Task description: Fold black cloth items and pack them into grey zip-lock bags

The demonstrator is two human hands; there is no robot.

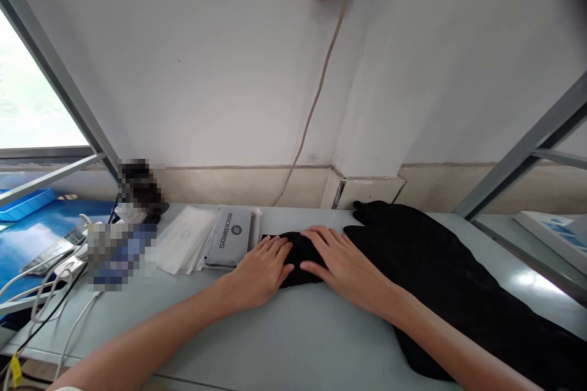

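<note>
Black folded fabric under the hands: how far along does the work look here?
Looks done: the small black fabric piece lies folded into a compact rectangle on the grey table. In hand: the left hand and right hand both press flat on it, fingers spread. Left: a pile of black fabric lies unfolded to the right, and the grey Rockbros packets lie untouched beside the hands.

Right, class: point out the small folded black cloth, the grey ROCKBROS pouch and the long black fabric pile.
folded black cloth (300, 247): head view, bare top between the hands.
ROCKBROS pouch (229, 236): head view, centre by the logo.
long black fabric pile (435, 269): head view, its middle.
</note>
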